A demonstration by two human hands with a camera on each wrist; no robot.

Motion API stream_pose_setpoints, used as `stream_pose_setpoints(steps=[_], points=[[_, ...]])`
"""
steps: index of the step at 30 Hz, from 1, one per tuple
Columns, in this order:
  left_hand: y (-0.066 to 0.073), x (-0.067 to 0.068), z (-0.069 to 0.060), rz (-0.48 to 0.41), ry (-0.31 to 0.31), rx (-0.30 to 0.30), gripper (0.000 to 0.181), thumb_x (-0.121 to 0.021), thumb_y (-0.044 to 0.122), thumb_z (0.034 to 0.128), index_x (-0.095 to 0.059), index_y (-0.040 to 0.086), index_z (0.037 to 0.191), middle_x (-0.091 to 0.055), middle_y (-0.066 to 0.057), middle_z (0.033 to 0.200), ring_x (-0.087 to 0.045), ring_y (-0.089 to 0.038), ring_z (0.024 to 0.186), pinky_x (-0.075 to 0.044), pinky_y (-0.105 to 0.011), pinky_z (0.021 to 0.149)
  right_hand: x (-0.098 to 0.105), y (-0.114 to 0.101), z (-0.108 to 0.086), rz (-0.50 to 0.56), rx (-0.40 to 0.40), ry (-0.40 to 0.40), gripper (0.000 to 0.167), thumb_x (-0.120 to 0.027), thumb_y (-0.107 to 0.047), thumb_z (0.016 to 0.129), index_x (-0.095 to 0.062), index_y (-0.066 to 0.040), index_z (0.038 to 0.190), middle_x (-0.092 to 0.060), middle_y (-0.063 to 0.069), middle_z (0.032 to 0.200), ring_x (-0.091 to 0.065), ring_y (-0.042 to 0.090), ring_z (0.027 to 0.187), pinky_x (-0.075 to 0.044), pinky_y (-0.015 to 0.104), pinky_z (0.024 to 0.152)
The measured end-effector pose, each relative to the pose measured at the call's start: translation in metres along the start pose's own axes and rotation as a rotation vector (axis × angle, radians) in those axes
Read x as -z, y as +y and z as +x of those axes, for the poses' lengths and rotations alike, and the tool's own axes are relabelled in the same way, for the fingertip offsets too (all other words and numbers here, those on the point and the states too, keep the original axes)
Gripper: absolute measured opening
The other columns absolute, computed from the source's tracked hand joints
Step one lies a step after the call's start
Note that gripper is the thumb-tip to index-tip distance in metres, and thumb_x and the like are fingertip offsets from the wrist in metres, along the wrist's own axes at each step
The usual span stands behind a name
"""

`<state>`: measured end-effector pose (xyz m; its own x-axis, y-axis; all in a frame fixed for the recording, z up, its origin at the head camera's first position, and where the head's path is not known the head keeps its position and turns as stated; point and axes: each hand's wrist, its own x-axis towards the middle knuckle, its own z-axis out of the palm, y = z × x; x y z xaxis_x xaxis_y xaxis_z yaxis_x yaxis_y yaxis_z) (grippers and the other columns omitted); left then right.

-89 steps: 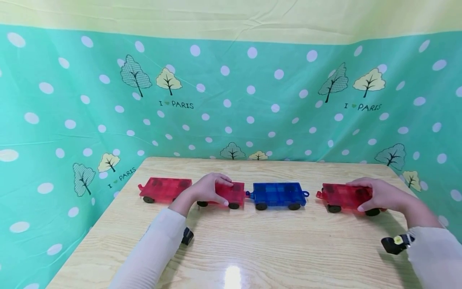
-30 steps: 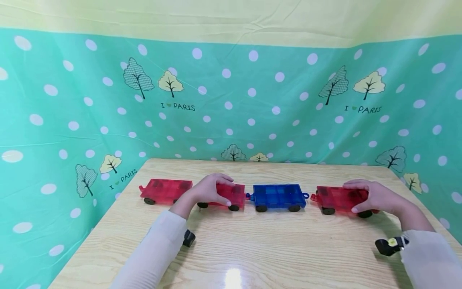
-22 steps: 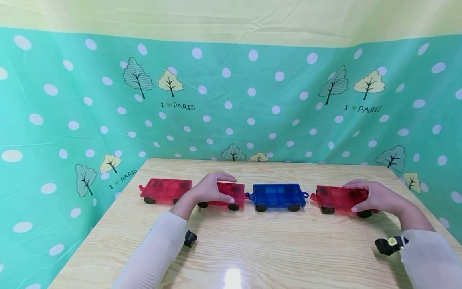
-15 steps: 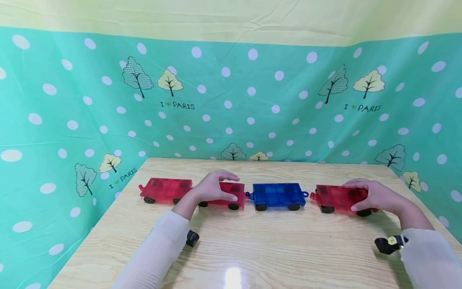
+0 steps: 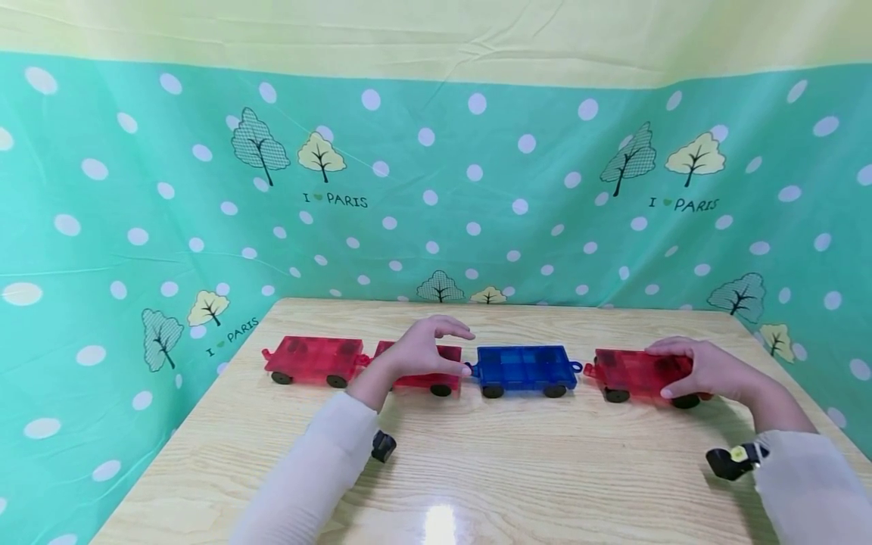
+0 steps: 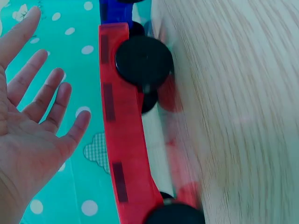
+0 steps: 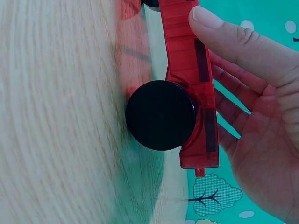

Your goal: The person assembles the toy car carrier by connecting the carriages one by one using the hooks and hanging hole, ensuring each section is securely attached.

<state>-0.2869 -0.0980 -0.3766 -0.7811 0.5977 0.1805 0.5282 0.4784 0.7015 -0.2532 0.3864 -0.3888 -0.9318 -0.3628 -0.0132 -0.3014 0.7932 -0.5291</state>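
Above the middle red toy train car (image 5: 425,383), my left hand (image 5: 412,352) hovers with fingers spread apart. The left wrist view shows that hand (image 6: 39,121) beside the car, holding nothing. My right hand (image 5: 715,372) grips the right-hand red car (image 5: 623,371), thumb on its near side and fingers behind. That car stands on its wheels. Its left coupling is close to the ring of the blue train car (image 5: 524,367); I cannot tell if they touch. The blue car's left end meets the middle red car. Another red car (image 5: 316,357) is at the row's left end.
The cars stand in a row on a light wooden table (image 5: 518,469). Behind and to the left hangs a green dotted cloth (image 5: 477,250) with tree prints. Each wrist carries a small black camera (image 5: 730,463).
My right hand has moved the right-hand red car left towards the blue car. My left hand has let go of the middle red car, lifted and shifted right.
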Motion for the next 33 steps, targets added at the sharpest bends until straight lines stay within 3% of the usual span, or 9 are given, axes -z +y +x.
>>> stream_pose_setpoints(steps=[11,18,28,33], points=[[0.016,-0.016,0.014,0.002,-0.040,-0.034,0.051,-0.085,0.031,0.0762,-0.069,0.015,0.123,-0.058,-0.001,0.132,-0.046,-0.020,0.128,-0.040,-0.048,0.104,0.000,0.000,0.001,-0.013,0.014,0.001,0.076,-0.088,-0.031,0.070,-0.058,0.003,0.131,-0.050,0.028,0.134,-0.042,0.048,0.121,-0.047,0.039,0.089],[0.027,-0.030,0.026,0.041,-0.063,-0.040,0.054,-0.084,0.035,0.0764,-0.069,0.014,0.123,-0.057,-0.001,0.134,-0.045,-0.019,0.130,-0.041,-0.047,0.104,0.000,0.000,0.000,-0.018,0.018,0.003,0.075,-0.088,-0.031,0.070,-0.058,0.003,0.130,-0.050,0.028,0.134,-0.042,0.048,0.122,-0.046,0.034,0.089],[0.042,-0.052,0.044,0.093,-0.089,-0.013,0.064,-0.085,0.040,0.0740,-0.065,0.017,0.130,-0.056,0.002,0.135,-0.045,-0.017,0.128,-0.042,-0.038,0.104,0.000,-0.001,0.000,-0.010,0.017,-0.003,0.075,-0.087,-0.030,0.070,-0.058,0.004,0.130,-0.049,0.030,0.134,-0.041,0.049,0.121,-0.044,0.055,0.092],[0.047,-0.064,0.051,0.088,-0.106,0.013,0.070,-0.086,0.040,0.0722,-0.061,0.020,0.134,-0.053,0.005,0.137,-0.044,-0.017,0.129,-0.042,-0.039,0.103,0.001,-0.001,0.000,-0.023,0.022,0.003,0.076,-0.088,-0.032,0.069,-0.059,0.003,0.129,-0.051,0.029,0.133,-0.042,0.049,0.121,-0.046,0.042,0.090]])
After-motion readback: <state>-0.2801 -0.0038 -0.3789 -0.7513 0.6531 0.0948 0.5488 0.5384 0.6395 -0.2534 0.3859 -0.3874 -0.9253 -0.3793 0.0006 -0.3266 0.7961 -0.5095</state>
